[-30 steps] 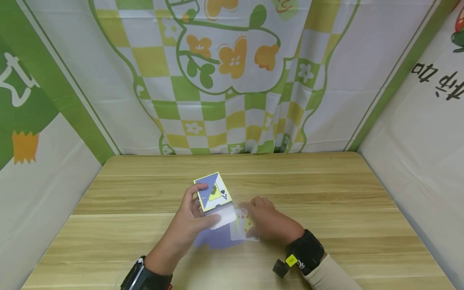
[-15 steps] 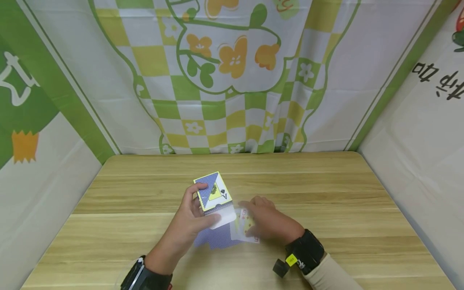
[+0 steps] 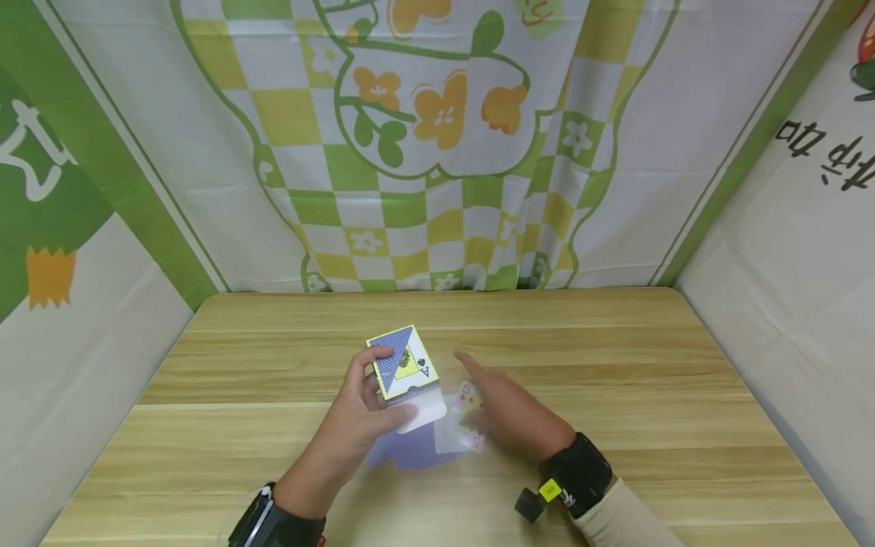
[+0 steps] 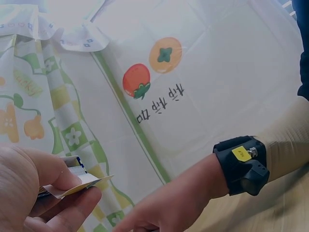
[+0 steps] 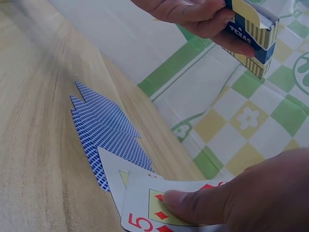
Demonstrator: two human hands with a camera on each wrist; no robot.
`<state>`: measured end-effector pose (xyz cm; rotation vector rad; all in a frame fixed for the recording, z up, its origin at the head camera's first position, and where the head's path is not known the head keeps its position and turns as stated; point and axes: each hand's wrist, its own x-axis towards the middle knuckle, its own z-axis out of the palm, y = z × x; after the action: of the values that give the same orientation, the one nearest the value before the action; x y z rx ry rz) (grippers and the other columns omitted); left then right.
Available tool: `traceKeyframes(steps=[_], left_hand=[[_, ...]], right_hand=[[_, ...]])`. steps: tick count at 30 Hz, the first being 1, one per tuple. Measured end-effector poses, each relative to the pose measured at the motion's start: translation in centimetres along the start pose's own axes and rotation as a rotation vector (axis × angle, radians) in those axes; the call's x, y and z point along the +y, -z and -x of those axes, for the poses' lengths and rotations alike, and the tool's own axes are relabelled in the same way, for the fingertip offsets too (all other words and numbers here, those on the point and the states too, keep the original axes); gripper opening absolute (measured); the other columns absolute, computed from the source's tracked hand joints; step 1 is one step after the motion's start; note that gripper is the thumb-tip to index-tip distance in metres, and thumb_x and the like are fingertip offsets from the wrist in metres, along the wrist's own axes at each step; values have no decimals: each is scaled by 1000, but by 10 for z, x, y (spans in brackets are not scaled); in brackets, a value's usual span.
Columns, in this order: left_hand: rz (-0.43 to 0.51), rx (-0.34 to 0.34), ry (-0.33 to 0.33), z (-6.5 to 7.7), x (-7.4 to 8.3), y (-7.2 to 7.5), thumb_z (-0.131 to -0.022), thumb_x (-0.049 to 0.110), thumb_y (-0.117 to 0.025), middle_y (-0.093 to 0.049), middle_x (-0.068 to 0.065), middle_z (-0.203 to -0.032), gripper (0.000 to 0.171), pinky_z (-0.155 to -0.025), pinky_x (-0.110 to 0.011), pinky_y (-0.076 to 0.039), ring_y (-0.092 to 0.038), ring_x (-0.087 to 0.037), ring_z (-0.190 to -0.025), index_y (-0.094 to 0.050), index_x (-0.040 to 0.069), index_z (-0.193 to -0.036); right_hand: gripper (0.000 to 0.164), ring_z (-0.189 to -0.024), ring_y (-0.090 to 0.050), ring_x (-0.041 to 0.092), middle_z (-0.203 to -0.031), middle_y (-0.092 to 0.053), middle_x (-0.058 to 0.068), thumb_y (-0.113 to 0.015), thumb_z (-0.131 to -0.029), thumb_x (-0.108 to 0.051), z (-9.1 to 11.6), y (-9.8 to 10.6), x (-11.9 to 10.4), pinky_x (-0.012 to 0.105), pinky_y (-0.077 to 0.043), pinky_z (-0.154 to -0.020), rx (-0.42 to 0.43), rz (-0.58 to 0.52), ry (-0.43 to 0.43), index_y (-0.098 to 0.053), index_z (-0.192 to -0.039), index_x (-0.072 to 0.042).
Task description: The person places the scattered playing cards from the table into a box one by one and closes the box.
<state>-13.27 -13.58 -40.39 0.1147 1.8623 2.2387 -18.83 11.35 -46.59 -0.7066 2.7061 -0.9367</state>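
Cardboard box [image 3: 406, 365], blue, white and yellow, sits gripped in the left hand [image 3: 365, 416]. The right hand [image 3: 511, 410] pinches a white five-of-diamonds card [image 5: 151, 207] near blue-patterned cards [image 5: 110, 131].

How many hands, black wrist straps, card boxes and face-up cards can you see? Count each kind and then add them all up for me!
Hands: 2 (left hand, right hand)
Black wrist straps: 2
Card box: 1
Face-up cards showing: 2
Total: 7
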Motion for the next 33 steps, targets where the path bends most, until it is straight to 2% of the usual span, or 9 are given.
traceKeyframes(steps=[2,5,8,11,14,18,22,27,33], left_hand=[[2,4,5,0,0,0,-80,-16,-67,-47,-23,-133,86,-82,-33,-59,-66,-26,-105,-24,19,-145],[1,10,15,0,1,-1,-80,-16,-67,-47,-24,-134,86,-83,-34,-59,-66,-27,-106,-24,20,-145],[-2,15,22,1,2,-1,-80,-16,-66,-47,-24,-134,86,-83,-34,-59,-66,-27,-107,-24,20,-146],[-4,15,19,1,3,-1,-80,-16,-66,-47,-24,-134,86,-83,-34,-59,-66,-27,-107,-24,19,-146],[-11,14,13,0,2,-1,-81,-16,-66,-47,-23,-134,86,-82,-33,-59,-66,-26,-106,-23,19,-147],[-12,26,7,-1,2,0,-81,-16,-65,-48,-23,-132,86,-82,-33,-59,-66,-25,-105,-23,19,-147],[-20,55,4,-2,3,1,-82,-15,-65,-50,-22,-130,83,-81,-30,-58,-66,-23,-102,-24,17,-147],[-30,70,-2,-3,3,3,-83,-13,-65,-49,-23,-134,82,-81,-27,-57,-66,-20,-103,-22,17,-147],[-37,78,-6,-4,2,6,-83,-14,-64,-47,-21,-137,85,-82,-25,-56,-66,-18,-107,-21,19,-148]], right_hand=[[72,-126,-57,22,-137,-62,7,-75,-91,-17,0,1,1,43,-47,-106,46,-3,6,-40,-154,-18],[43,-122,-61,20,-130,-67,4,-71,-94,-15,0,3,0,42,-49,-104,161,27,31,-61,-136,-13],[27,-114,-66,18,-121,-71,2,-67,-97,-12,0,7,-2,38,-54,-98,307,100,80,-69,-124,-13],[24,-111,-68,17,-117,-74,1,-66,-97,-9,-1,12,-9,35,-56,-94,438,178,155,-73,-120,-14],[30,-116,-67,20,-124,-72,3,-68,-96,-5,1,18,-20,37,-55,-97,530,224,259,-72,-124,-14],[36,-124,-63,25,-131,-68,6,-69,-92,0,8,26,-38,42,-50,-104,612,258,450,-70,-127,-10],[35,-121,-64,28,-126,-71,8,-70,-88,5,16,31,-53,44,-50,-104,700,269,636,-72,-121,-7],[33,-116,-67,27,-120,-73,8,-72,-85,4,23,33,-70,41,-53,-100,750,285,795,-74,-116,-6],[33,-115,-68,23,-118,-74,5,-77,-83,2,27,30,-83,38,-54,-100,672,284,910,-75,-114,-8]])
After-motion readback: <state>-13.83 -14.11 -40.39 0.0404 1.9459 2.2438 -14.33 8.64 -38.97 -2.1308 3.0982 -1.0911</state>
